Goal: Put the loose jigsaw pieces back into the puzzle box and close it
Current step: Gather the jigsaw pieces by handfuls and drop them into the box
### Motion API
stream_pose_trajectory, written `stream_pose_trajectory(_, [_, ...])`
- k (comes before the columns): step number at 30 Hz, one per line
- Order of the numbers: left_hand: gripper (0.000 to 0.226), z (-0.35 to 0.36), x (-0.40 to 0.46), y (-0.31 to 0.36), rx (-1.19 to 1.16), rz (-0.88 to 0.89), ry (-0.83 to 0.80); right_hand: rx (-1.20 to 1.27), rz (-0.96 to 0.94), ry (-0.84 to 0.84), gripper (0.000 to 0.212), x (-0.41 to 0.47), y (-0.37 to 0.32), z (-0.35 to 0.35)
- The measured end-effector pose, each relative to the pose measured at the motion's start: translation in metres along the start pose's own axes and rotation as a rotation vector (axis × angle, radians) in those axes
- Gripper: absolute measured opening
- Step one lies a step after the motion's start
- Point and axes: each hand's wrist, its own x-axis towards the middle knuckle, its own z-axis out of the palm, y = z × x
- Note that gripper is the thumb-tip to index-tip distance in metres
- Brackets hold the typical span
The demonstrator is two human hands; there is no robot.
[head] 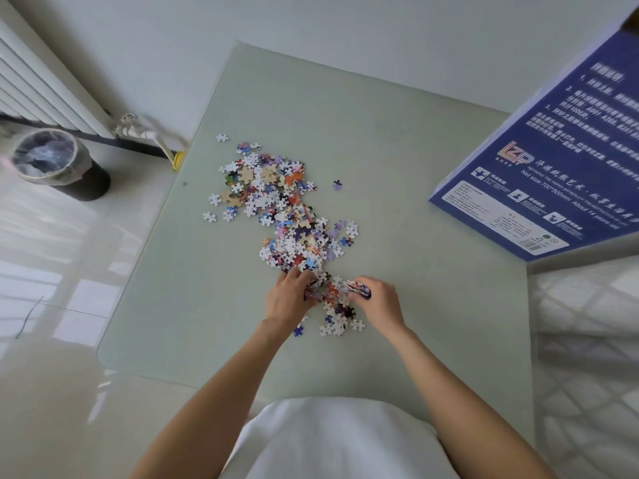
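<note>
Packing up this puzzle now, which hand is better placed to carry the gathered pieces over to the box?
Right, probably. The right hand already curls round a clump of jigsaw pieces, and the blue puzzle box lies on its side of the table. The left hand would have to cross over.

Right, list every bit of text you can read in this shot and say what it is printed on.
"LZP": logo on the blue puzzle box.
"Net size 700*500mm About 14 years old": white line below the logo, on the same box.
"REFINING THE PAPER ART...": small line under the Chinese slogan; the rest is too blurred to read.
"1.", "2.", "3.": numbered Chinese instructions higher up; characters too blurred to read.
Barcode label and icon captions: too small.
Jigsaw pieces: no legible text.
</note>
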Motion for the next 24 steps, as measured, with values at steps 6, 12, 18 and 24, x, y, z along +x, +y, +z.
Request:
stream_pose_trajectory(6, [0.025,-0.004,0.004,-0.006,-0.071,0.063,0.049,0.027,-0.033,0.017,0.025,-0.006,-0.001,-0.007])
stream_pose_trajectory(12, [0.019,-0.012,-0.001,-0.009,-0.168,0.023,0.118,-0.029,-0.109,-0.015,0.025,-0.009,0.005,-0.022])
stream_pose_trajectory(18, [0.028,-0.028,-0.011,0.011,-0.214,-0.019,0.151,-0.010,-0.143,-0.063,0.017,-0.012,0.018,-0.055])
stream_pose_trajectory(24, [0.025,-0.080,-0.003,0.099,-0.335,0.221,0.201,0.262,-0.125,-0.117,0.011,-0.026,0.014,-0.154])
